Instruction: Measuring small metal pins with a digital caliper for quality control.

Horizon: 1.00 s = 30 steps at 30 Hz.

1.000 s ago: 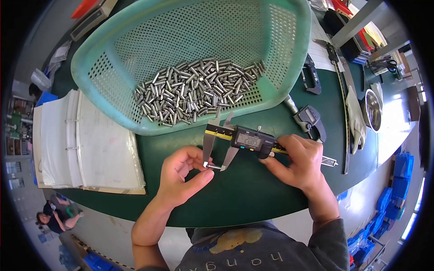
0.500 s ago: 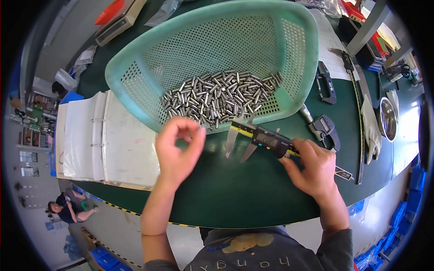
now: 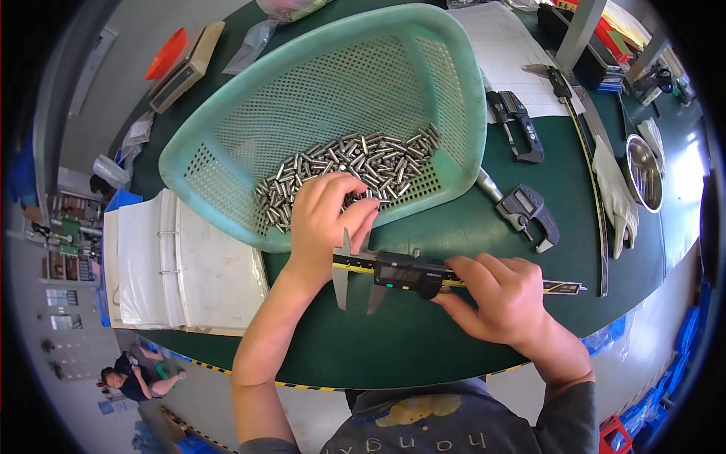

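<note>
My left hand (image 3: 327, 219) over near rim of green perforated basket (image 3: 227, 144), fingers curled down into heap of small steel pins (image 3: 355, 163); whether one is pinched already, cannot tell (fingertips hidden). Pins lie directly under and beyond this hand, axes mixed. My right hand (image 3: 499, 299) holds digital caliper (image 3: 408, 274) by slider, beam running left-right, jaws pointing toward me, standing apart.
</note>
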Tool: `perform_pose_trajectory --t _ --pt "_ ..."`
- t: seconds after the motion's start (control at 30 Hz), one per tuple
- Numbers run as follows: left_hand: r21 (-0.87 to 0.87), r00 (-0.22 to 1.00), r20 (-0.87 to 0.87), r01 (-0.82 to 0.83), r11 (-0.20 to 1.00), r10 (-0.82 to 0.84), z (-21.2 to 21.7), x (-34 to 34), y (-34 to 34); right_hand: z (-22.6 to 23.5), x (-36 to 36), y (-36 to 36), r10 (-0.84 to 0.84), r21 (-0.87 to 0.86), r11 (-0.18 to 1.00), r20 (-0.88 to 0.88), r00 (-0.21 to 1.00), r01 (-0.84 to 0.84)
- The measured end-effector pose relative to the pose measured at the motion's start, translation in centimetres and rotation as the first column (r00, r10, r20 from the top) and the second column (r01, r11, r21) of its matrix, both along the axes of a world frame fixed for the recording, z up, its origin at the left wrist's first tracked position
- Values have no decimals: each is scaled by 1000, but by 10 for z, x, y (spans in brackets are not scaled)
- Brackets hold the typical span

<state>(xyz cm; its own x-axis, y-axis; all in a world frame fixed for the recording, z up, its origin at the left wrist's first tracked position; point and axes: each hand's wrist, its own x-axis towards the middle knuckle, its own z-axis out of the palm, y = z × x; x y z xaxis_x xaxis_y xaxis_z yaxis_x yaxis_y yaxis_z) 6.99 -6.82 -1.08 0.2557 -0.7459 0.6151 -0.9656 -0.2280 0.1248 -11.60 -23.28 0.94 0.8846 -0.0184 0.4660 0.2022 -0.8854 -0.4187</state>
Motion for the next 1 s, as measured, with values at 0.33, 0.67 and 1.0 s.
perform_pose_trajectory --t 0.33,0.67,1.0 --pt "130 999 51 -20 991 14 3 -3 -15 0 -3 3 -21 -13 1000 -47 999 20" --pt "-64 933 -359 -22 998 -2 -9 -21 27 4 -1 -7 -73 53 996 36 997 71" --pt "-410 7 -907 -244 879 -422 -14 -75 57 -2 4 -5 -118 78 990 -21 993 119"
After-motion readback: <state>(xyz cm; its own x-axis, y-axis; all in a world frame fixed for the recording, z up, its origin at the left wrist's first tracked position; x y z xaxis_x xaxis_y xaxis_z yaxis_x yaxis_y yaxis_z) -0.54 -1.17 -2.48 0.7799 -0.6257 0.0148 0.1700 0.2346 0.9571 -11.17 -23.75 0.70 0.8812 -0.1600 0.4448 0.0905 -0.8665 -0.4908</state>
